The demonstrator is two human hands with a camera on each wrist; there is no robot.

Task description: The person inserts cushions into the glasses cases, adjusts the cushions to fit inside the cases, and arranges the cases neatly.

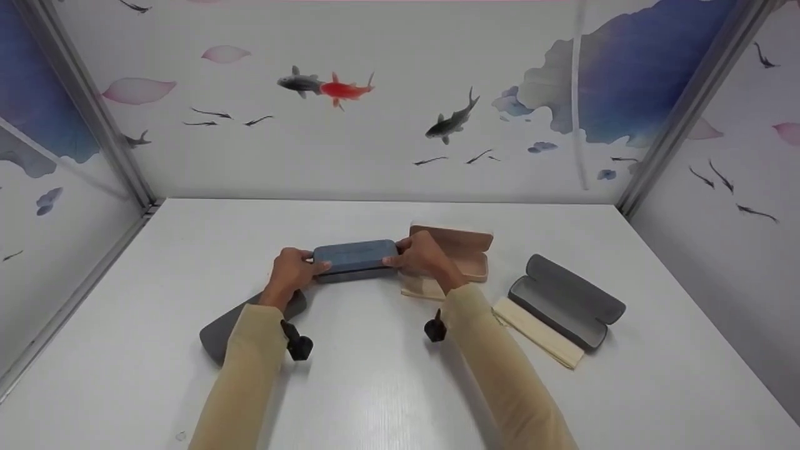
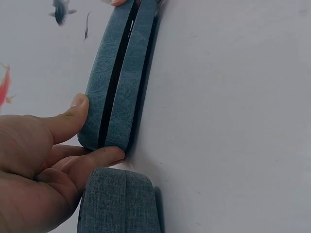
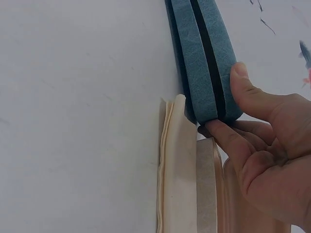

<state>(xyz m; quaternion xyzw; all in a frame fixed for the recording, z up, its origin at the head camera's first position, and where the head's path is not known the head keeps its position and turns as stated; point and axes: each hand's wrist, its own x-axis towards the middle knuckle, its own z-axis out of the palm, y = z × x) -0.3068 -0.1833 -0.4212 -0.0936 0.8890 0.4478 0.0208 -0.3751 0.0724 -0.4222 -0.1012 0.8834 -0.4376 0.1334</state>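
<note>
A blue glasses case (image 1: 355, 255) lies lengthwise between my two hands, a narrow dark gap showing between its lid and base. My left hand (image 1: 291, 270) grips its left end, thumb on the lid and fingers at the end of the base, as the left wrist view shows. The other end of the case (image 3: 201, 63) is held by my right hand (image 1: 428, 255) in the same way. Close under my left hand is a closed dark grey glasses case (image 2: 119, 201). Beside my right hand stands an open pinkish-brown glasses case (image 1: 462, 239), partly hidden by that hand.
A folded cream cloth (image 3: 180, 165) lies along the front of the pinkish-brown case. Further right are an open grey glasses case (image 1: 556, 306) and another cream cloth (image 1: 540, 332). The white table (image 1: 369, 387) ends at a patterned wall (image 1: 375, 162).
</note>
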